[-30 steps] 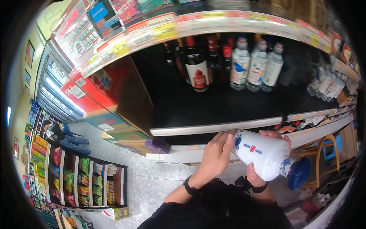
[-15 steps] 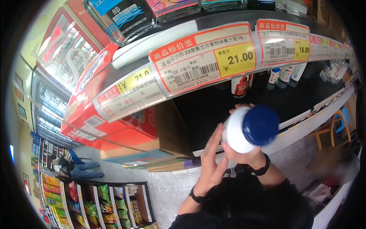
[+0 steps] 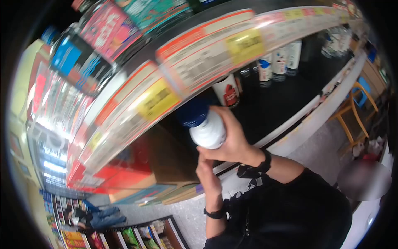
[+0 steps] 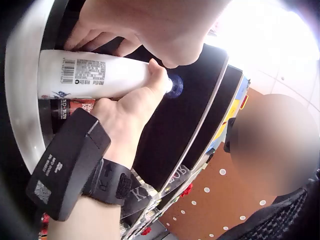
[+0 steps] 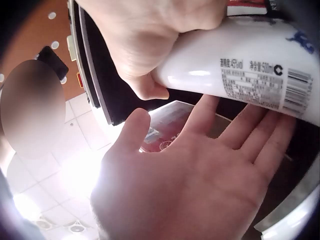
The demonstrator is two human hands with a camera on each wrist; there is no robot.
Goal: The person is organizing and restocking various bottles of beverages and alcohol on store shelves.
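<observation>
A white ceramic-looking liquor bottle with a dark blue cap is held just below the upper shelf's price-tag rail in the head view. My right hand grips it near the shoulder, thumb on one side. In the right wrist view the white body shows a printed label and barcode. There my left hand spreads its fingers out straight, with the fingertips at the bottle's underside. The left wrist view shows the bottle lying across, the right hand round its neck end, and the left hand alongside.
The price-tag rail juts out above the bottle. A red-labelled bottle and three white-labelled bottles stand on the black shelf. Cartons sit left; a wooden chair stands right. A person is at lower left.
The bottle has swung from lying sideways, cap to the right, to cap up and leftward, close to the shelf. The left hand has dropped below it. The head view has shifted.
</observation>
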